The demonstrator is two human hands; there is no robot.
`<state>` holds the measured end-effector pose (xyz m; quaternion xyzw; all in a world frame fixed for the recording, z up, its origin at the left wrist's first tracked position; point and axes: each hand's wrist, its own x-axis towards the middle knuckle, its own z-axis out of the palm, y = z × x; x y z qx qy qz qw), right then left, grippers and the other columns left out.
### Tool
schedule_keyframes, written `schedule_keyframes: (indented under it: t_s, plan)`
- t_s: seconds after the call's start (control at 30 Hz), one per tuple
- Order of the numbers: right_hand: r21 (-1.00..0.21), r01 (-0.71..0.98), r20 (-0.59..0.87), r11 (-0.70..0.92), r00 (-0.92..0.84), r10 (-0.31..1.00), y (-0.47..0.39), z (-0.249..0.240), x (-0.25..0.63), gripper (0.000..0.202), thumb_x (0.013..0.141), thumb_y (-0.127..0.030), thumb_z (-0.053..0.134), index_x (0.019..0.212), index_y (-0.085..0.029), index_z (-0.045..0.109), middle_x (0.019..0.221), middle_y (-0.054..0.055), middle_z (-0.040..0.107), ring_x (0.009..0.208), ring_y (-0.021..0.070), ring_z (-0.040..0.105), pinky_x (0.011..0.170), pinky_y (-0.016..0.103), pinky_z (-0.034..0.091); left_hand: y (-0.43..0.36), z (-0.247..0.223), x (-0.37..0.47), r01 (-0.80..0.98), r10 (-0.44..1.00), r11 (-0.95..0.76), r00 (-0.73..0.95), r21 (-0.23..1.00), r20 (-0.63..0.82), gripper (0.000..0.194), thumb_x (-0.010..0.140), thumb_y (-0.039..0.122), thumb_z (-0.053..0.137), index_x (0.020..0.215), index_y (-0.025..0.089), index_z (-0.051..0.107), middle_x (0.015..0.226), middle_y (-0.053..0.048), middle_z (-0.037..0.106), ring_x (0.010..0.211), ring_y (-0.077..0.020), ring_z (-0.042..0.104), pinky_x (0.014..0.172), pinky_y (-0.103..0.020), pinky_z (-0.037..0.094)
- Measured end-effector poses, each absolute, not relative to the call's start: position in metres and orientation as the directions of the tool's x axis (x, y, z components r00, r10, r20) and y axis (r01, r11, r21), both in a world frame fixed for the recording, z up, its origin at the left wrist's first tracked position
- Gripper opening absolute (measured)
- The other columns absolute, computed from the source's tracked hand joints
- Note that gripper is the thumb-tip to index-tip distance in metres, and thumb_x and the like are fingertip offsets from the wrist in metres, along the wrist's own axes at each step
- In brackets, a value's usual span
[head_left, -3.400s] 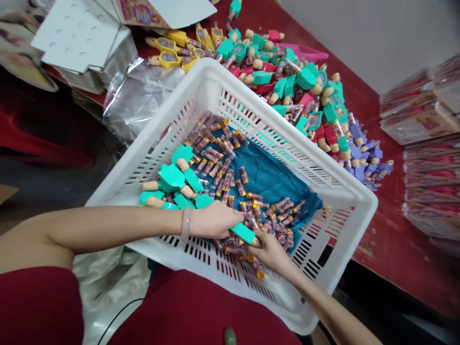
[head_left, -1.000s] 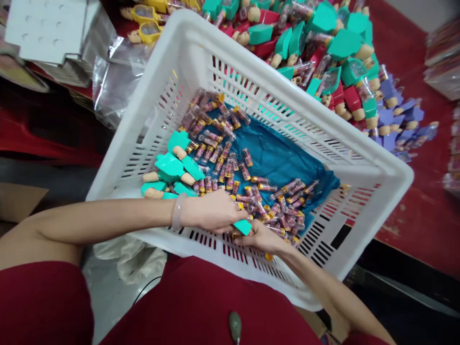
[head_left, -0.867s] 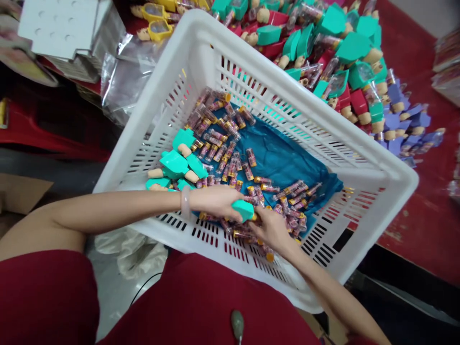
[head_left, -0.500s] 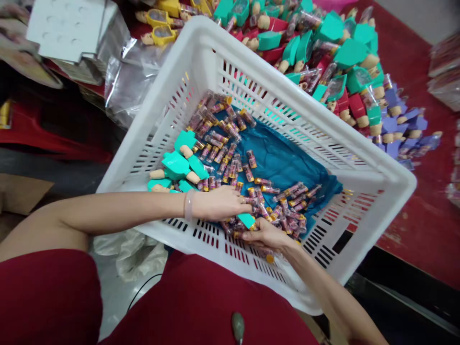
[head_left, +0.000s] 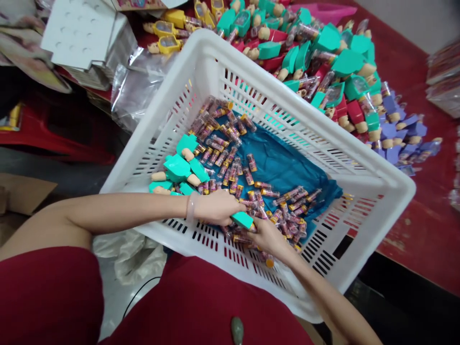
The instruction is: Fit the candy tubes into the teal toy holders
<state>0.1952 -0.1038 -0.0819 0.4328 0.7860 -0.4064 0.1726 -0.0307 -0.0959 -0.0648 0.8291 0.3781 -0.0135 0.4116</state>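
Observation:
A teal plastic piece (head_left: 242, 220) is gripped between my two hands, low in a white slotted crate (head_left: 386, 182). My left hand (head_left: 220, 207), with a pale bracelet at its wrist, closes on the piece's left end. At the other end, my right hand (head_left: 266, 236) pinches it with the fingers curled. Around and below both hands lie small clear tubes (head_left: 235, 165) with yellow caps and purplish contents. More teal pieces (head_left: 178, 167) with beige ends rest at the crate's left side. Blue plastic sheeting (head_left: 276, 153) lines part of the bottom.
Beyond the crate, a red table (head_left: 413, 215) bears a heap of teal and red pieces (head_left: 348, 62), purple ones (head_left: 391, 129) and yellow ones (head_left: 168, 44). White stacked trays (head_left: 79, 33) and clear plastic bags (head_left: 132, 91) are at upper left.
The held teal piece has shifted slightly left and up, with my right hand turned further over beside it. The view has moved a little, so the crate appears slightly lower.

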Motion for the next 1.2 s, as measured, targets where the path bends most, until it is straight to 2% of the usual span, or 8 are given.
schedule_keyframes:
  t_s: [0.13,0.33,0.5,0.57,0.67,0.77,1.03,1.2]
  plan:
    - [-0.243,0.860,-0.476,0.448,-0.508,0.718,-0.102,-0.081,0.193,0.011,0.077,-0.017,0.054,0.086,-0.015,0.060,0.076,0.007,0.064,0.068,0.0179,0.055,0.058,0.026,0.029,-0.087,-0.058,-0.037,0.595,0.445,-0.023,0.726,0.803,-0.525,0.035,0.079,0.044,0.061,0.104,0.019,0.061,0.078,-0.003,0.068,0.061,-0.0156,0.059,0.056,-0.025,0.042]
    - [-0.673,0.734,-0.703,0.093,-0.673,0.231,-0.104,-0.077,0.196,0.021,0.079,-0.038,0.060,0.083,-0.018,0.057,0.069,-0.003,0.058,0.059,0.0118,0.048,0.053,0.022,0.034,-0.099,-0.061,-0.036,0.650,0.565,-0.512,0.747,0.562,-0.350,0.049,0.078,0.027,0.063,0.126,0.022,0.052,0.099,-0.010,0.069,0.087,-0.0241,0.062,0.076,-0.033,0.042]
    - [-0.615,0.736,-0.736,0.284,-0.665,0.130,-0.055,-0.023,0.214,0.017,0.070,-0.031,0.071,0.073,-0.018,0.061,0.060,-0.003,0.054,0.053,0.0111,0.044,0.047,0.024,0.029,-0.070,-0.050,-0.077,0.807,0.755,-0.509,0.586,0.300,-0.295,0.088,0.069,0.039,0.073,0.143,0.016,0.031,0.126,-0.017,0.056,0.111,-0.0320,0.053,0.090,-0.038,0.037]
    - [-0.682,0.712,-0.664,0.170,-0.699,0.264,-0.025,0.006,0.223,0.013,0.073,-0.030,0.069,0.075,-0.019,0.063,0.062,-0.003,0.055,0.054,0.0113,0.047,0.048,0.023,0.032,-0.054,-0.043,-0.096,0.895,0.836,-0.411,0.446,0.176,-0.319,0.078,0.068,0.032,0.074,0.136,0.012,0.042,0.121,-0.020,0.059,0.109,-0.0339,0.054,0.089,-0.039,0.037]
    - [-0.908,0.419,-0.281,-0.035,-0.543,0.792,0.005,0.034,0.228,0.017,0.077,-0.034,0.067,0.089,-0.022,0.064,0.060,-0.002,0.054,0.050,0.0129,0.048,0.048,0.026,0.037,-0.040,-0.036,-0.110,0.945,0.801,-0.304,0.320,0.116,-0.506,0.050,0.066,0.024,0.071,0.113,0.009,0.061,0.100,-0.019,0.067,0.095,-0.0339,0.060,0.080,-0.037,0.041]
    - [-0.967,0.255,-0.099,0.001,-0.377,0.921,0.003,0.028,0.221,0.022,0.085,-0.037,0.057,0.102,-0.023,0.062,0.058,-0.002,0.055,0.048,0.0146,0.050,0.050,0.029,0.041,-0.036,-0.038,-0.106,0.966,0.700,-0.236,0.242,0.103,-0.672,0.039,0.061,0.018,0.067,0.098,0.007,0.069,0.091,-0.019,0.069,0.083,-0.0346,0.063,0.071,-0.038,0.043]
    - [-0.422,0.747,-0.305,0.513,-0.650,0.696,-0.057,-0.076,0.189,0.025,0.091,-0.033,0.045,0.106,-0.022,0.063,0.097,0.013,0.065,0.087,0.0250,0.061,0.074,0.035,0.046,-0.035,-0.050,-0.095,0.963,0.659,-0.256,0.236,0.082,-0.714,0.041,0.058,0.037,0.076,0.090,0.012,0.072,0.084,-0.016,0.070,0.077,-0.0290,0.062,0.068,-0.033,0.042]
    - [-0.257,0.758,-0.380,0.599,-0.649,0.659,-0.072,-0.110,0.182,0.027,0.088,-0.020,0.047,0.111,-0.015,0.061,0.112,0.020,0.061,0.102,0.0320,0.057,0.081,0.041,0.044,-0.041,-0.036,-0.088,0.810,0.506,-0.170,0.561,0.562,-0.655,0.057,0.073,0.060,0.059,0.113,0.020,0.063,0.089,-0.007,0.070,0.068,-0.0179,0.059,0.058,-0.024,0.038]
